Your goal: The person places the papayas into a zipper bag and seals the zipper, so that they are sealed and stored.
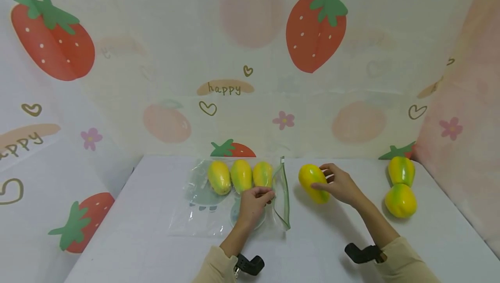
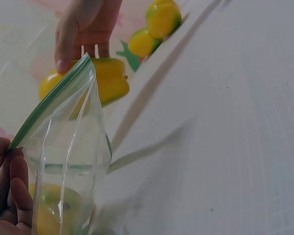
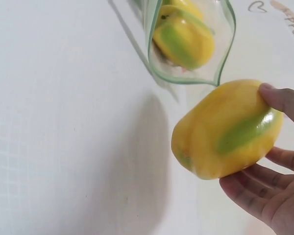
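A clear zip bag with a green zip edge lies on the table, its mouth standing open to the right. Three yellow-green papayas lie inside it in a row. My left hand pinches the bag's rim between thumb and fingers, as the left wrist view shows. Just right of the mouth, my right hand grips another papaya between thumb and fingers, held above the table with its shadow beneath. From the right wrist view, the bag's opening faces this papaya.
Two more papayas sit touching each other at the table's right side. A strawberry-print cloth hangs behind the white table and along both sides. Black wrist cameras are strapped on both wrists.
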Demonstrator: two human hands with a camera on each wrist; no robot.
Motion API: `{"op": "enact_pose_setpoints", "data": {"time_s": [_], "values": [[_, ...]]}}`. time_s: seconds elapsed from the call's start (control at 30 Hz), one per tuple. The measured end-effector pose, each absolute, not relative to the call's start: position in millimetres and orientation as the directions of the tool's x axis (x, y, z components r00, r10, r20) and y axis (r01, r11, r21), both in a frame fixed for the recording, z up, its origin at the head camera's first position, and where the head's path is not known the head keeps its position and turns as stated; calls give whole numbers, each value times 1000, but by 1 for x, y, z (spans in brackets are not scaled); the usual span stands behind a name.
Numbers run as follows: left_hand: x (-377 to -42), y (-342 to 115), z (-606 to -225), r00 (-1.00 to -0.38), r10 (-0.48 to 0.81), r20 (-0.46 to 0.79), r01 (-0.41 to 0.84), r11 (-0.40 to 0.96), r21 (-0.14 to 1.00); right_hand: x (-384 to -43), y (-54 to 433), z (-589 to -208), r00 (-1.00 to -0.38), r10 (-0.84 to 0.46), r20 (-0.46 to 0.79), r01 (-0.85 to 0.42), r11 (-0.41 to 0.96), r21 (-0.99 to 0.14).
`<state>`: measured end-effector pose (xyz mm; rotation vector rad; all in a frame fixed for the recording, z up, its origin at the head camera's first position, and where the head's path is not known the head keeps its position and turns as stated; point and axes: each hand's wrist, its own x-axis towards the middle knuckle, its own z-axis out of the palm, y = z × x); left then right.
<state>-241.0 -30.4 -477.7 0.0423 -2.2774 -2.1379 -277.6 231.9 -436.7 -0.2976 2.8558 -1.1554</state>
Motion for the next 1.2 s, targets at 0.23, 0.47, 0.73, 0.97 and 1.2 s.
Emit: {"op": "enact_pose_setpoints", "data": {"time_s": [0.23, 0.47, 0.73, 0.97, 1.2], "values": [[-241, -31, -479, -999, -36, 6, 3, 73, 997, -279, 222, -436, -979, -204, 12, -151, 686, -712], [-239, -30, -476, -999, -40, 13, 10, 67, 998, -281, 214, -434, -979, -206, -1, -145, 689, -710], [-238, -29, -473, -999, -37, 2, 0, 67, 998, -283, 204, -432, -976, -219, -18, -140, 685, -715], [-240, -29, -474, -999, -40, -13, -16, 80, 997, -290, 192, -435, -970, -240, -46, -138, 693, -708], [-240, -29, -469, -999, -37, -23, -26, 97, 995, -296, 179, -439, -965, -244, -99, -106, 705, -701]]}}
